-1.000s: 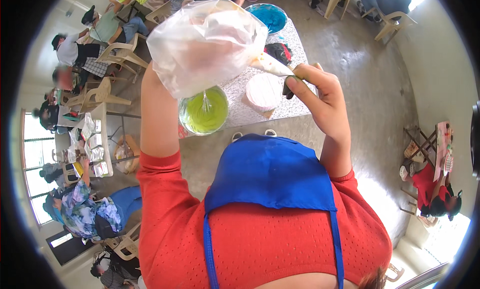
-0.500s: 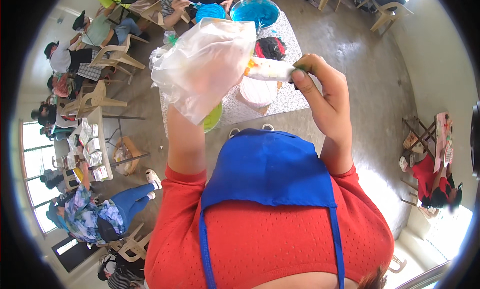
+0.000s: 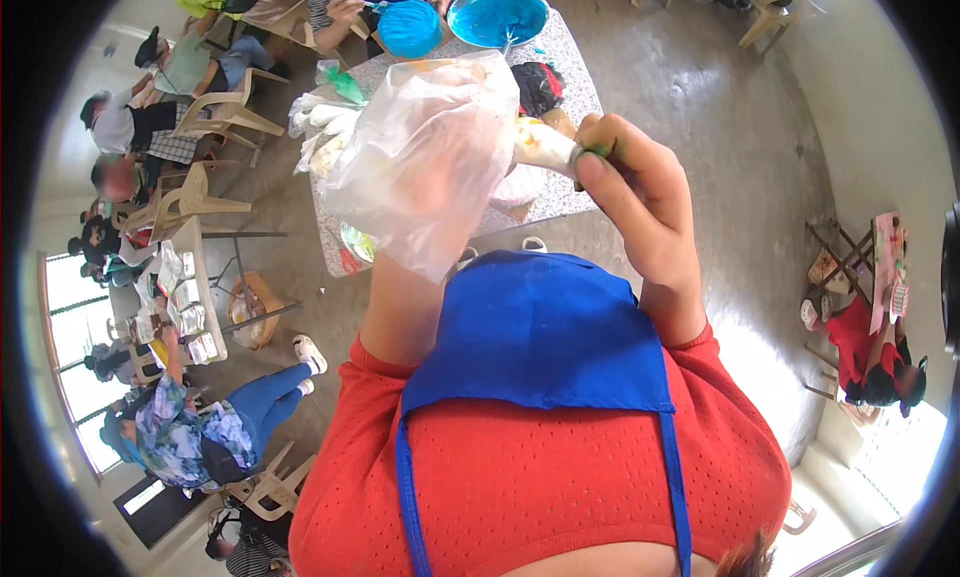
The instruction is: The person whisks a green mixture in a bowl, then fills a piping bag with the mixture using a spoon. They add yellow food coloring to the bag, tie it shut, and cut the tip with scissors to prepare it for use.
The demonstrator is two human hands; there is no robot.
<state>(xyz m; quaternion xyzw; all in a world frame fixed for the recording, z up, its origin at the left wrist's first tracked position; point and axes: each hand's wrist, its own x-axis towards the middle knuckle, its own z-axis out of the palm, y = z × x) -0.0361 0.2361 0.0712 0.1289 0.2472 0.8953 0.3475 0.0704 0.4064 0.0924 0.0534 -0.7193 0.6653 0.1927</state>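
Observation:
A translucent plastic piping bag (image 3: 545, 145) with orange stains and a narrow white part is held up in front of my chest. My left hand (image 3: 450, 127) shows blurrily through its wide loose end, which drapes over the wrist; the fingers look wrapped round the bag. At the narrow end, my right hand (image 3: 645, 177) pinches the tip between thumb and fingers; green colour marks the fingertips. Just beyond, partly hidden by the bag, a round pale cake (image 3: 520, 187) rests on the speckled table (image 3: 575, 52).
White-filled bags (image 3: 325, 132) and a green one (image 3: 346, 85) lie at the table's left. A black-and-red bundle (image 3: 540, 89) lies right of centre. Across the table, a person's hand (image 3: 346, 9) works by a blue-iced cake (image 3: 408, 29), beside a bowl of blue icing (image 3: 497, 15). Chairs and people surround the room.
My left hand and the bag's loose end have shifted right and closer to me, uncovering the white-filled bags. The narrow end now slants down toward my right hand, which still pinches it.

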